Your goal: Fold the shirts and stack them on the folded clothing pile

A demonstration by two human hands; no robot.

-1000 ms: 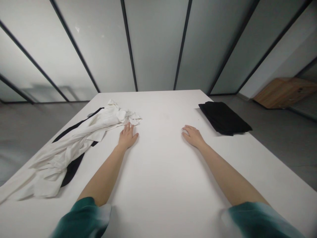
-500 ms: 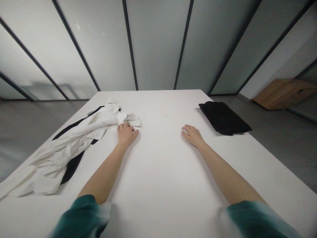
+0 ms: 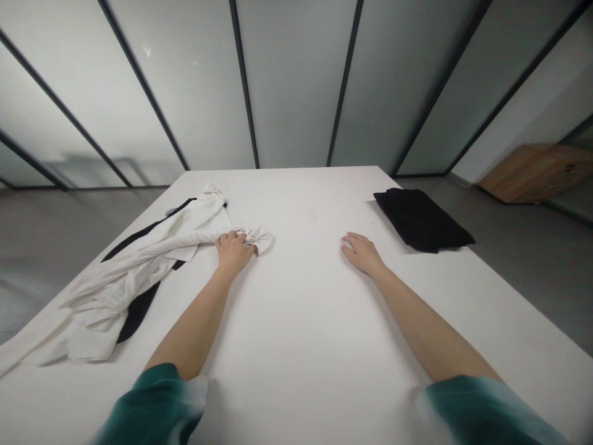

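Observation:
A crumpled white shirt (image 3: pixel 134 272) stretches along the left side of the table, with a sleeve-like strip reaching toward the middle. My left hand (image 3: pixel 231 252) has its fingers curled over that strip and grips it close to its bunched end. Beneath the shirt, parts of a black cloth item (image 3: pixel 141 312) show; its shape is mostly hidden. On the right, my right hand (image 3: pixel 364 253) rests on the tabletop holding nothing, its thumb apart from its lightly bent fingers. A folded black cloth (image 3: pixel 421 219) lies flat beyond it to the right.
The white table (image 3: pixel 296 346) runs from me toward a frosted glass wall (image 3: pixel 291 80) with dark frames. Past the table's right edge, a wooden cabinet (image 3: pixel 532 173) stands on the grey floor (image 3: pixel 509 232).
The strip of white shirt at my left hand has shifted slightly toward me and straightened, its bunched end now lying further right. My right hand stays in place.

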